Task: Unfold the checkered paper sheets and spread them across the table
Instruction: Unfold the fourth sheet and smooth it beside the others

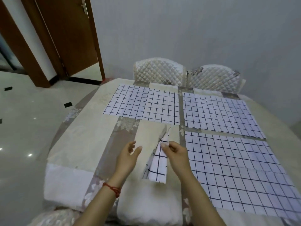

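Three sheets already lie flat on the tabletop (91,128): the far-left sheet (143,105), the far-right sheet (218,113) and the near-right sheet (241,170), each just beside its neighbour with a narrow strip of cloth between. One folded sheet (158,165) is left, so the task looks mostly done (the near-left part of the cloth seems the place for it). The right hand (175,154) pinches the folded sheet near its upper end, holding it tilted over the tabletop. The left hand (130,154) hangs open just left of it, fingers relaxed, not touching the paper.
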### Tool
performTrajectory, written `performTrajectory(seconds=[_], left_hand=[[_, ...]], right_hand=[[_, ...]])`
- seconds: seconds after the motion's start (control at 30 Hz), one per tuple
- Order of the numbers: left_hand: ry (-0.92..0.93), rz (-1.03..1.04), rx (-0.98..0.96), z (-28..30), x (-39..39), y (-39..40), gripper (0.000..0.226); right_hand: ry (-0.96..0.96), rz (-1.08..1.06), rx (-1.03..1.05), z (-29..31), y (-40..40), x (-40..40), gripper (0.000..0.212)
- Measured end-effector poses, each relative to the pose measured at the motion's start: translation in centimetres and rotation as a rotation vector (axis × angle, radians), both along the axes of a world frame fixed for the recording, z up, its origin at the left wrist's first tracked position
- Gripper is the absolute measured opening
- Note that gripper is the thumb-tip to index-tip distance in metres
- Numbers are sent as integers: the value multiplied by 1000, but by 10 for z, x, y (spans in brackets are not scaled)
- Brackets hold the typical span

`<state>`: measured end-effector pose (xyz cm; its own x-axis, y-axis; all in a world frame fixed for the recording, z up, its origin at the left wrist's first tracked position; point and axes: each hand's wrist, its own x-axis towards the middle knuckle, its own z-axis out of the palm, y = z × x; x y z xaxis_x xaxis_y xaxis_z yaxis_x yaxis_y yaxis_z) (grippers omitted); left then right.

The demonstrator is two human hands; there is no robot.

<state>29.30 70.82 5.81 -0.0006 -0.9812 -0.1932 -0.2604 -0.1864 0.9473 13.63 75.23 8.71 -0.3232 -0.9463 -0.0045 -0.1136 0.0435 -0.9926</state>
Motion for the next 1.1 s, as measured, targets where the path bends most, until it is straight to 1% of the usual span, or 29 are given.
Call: performTrajectory(seconds=[0.07,0.13,0.23,0.3,0.37,0.43,0.47,0.53,0.63,0.7,0.73,0.8,0.83,0.9,0.93,1.0,1.07,1.1], left_hand=[[-5,4,-24,7,-11,10,36],[-24,12,-73,19,-19,17,36],[-32,-80,-206,39,-27,25,37],[-33,-182,-278,51,-32,28,42],[-44,-315,-307,62,-37,29,44],[-23,-417,-315,69,-42,27,32],[-6,-432,-314,73,-45,28,26],[62,-402,-303,79,-48,29,27],[175,-306,-297,90,-48,29,25],[217,-245,-314,97,-45,28,22],[228,-222,-320,100,-43,27,18],[240,-201,-332,107,-40,28,15],[248,-192,-333,110,-39,28,16],[251,-170,-332,112,-39,29,17],[246,-140,-331,113,-40,29,15],[164,-40,-301,111,-42,26,4],[55,45,-231,103,-47,25,35],[21,68,-239,101,-50,28,42]], right_hand=[[142,62,21,10,8,-6,42],[338,132,64,23,17,-16,39],[619,277,160,46,28,-33,32],[740,354,217,64,35,-41,26],[850,395,225,82,41,-46,21],[944,389,206,96,45,-50,22],[960,384,195,103,47,-52,22],[936,367,186,113,51,-58,26],[825,302,202,122,59,-76,28],[718,251,193,125,66,-90,22],[642,223,180,125,70,-95,25],[471,185,139,124,76,-102,36],[412,175,122,122,77,-103,34],[355,155,99,120,78,-102,21],[332,135,88,119,77,-100,18],[286,71,64,115,73,-95,18],[274,1,39,111,68,-88,25],[283,-29,29,109,67,-85,27]])
